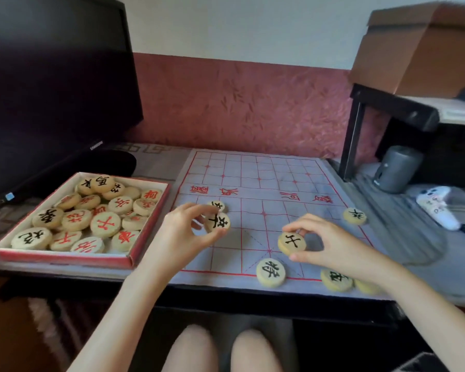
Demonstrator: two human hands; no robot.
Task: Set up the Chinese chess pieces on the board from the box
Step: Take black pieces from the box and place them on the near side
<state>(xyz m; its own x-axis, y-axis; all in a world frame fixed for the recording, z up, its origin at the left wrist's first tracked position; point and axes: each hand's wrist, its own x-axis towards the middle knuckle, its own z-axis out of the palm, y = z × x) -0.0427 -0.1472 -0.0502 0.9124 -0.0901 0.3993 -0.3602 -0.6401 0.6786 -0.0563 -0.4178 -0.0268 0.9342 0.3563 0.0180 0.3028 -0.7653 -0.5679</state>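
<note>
Left hand (pixel 183 226) pinches a chess piece (pixel 217 222) by its rim over the board (pixel 266 170), right hand (pixel 330 242) pinches a second piece (pixel 291 243) likewise; most lie in the box (pixel 65 255); likely light, stiff, smooth, edge-grip best

**Matt wood, soft cloth, glossy screen**

Each chess piece (pixel 270 272) looks like pale, matt wood, its character painted in flat black or red. The board (pixel 274 167) is a soft grey cloth, faintly creased, with red printed lines. The box (pixel 65 257) at the bench's left edge is card, red outside and white within. The monitor (pixel 51 76) is glossy black plastic. Beyond the right edge, a brown carton (pixel 427 49) looks matt and a grey cylinder (pixel 395 167) looks like dull plastic.
</note>
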